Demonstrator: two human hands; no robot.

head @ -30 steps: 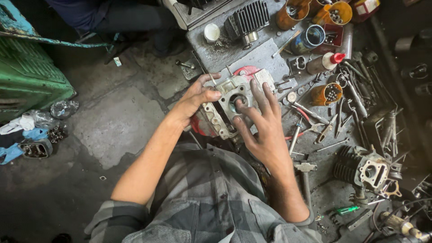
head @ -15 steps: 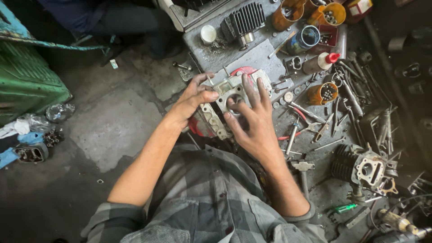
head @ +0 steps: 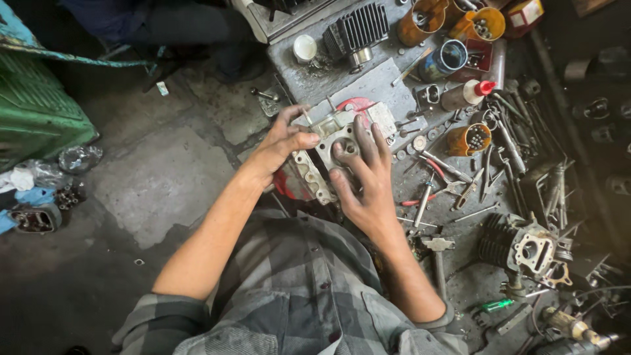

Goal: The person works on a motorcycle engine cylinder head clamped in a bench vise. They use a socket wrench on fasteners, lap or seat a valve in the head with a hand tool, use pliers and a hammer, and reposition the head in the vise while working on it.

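A grey metal engine cylinder block with a round bore stands on the workbench, over a red tray. My left hand grips its left side, thumb on the top face. My right hand lies flat over its right side, fingers spread, one fingertip at the bore. A flat metal engine cover with bolt holes leans just below the block.
A finned cylinder and several cans of small parts stand at the back. Pliers, wrenches and rods lie to the right. Another finned engine part sits at lower right. A green crate stands on the left floor.
My hands and the block have shifted slightly left in view. My right hand's fingers have slid over the block's face toward the bore.
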